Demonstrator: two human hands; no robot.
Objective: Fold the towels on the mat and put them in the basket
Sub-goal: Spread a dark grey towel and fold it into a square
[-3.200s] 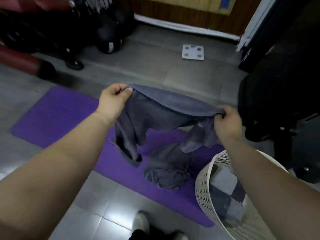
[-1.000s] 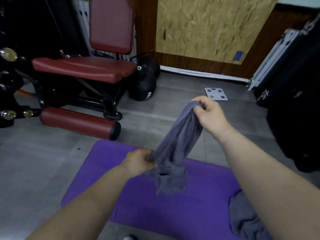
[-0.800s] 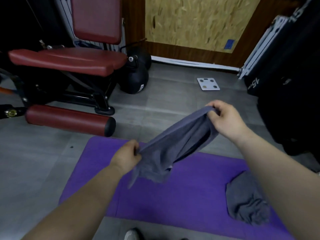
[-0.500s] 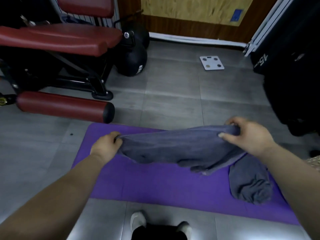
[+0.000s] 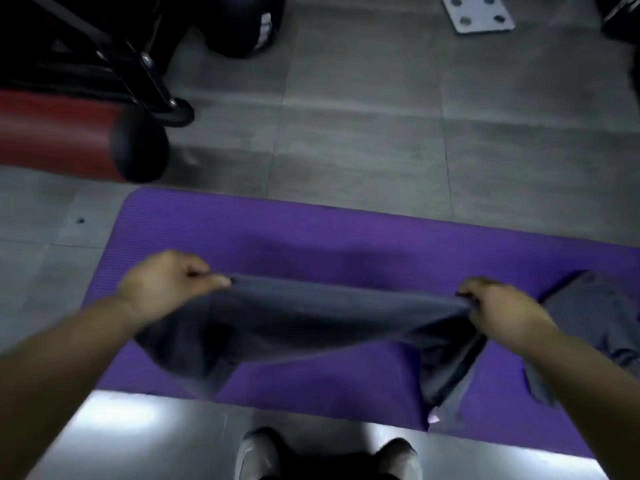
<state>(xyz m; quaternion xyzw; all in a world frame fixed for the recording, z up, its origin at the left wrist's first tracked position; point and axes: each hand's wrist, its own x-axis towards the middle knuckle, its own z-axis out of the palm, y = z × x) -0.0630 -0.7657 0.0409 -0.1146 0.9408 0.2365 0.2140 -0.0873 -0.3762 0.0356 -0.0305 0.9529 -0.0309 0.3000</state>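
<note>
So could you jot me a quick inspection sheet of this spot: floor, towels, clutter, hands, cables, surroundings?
Surface: purple mat on grey tiled floor.
Job's things: grey towel stretched between both hands above the mat; second towel crumpled on the mat at right. Basket not in view.
Clutter: white scale on the floor beyond the mat.
Grippers: left hand and right hand each pinch a top corner of the towel.
Cables: nothing seen.
Surroundings: red roller pad and black frame at upper left; person's shoes at the near edge.
</note>
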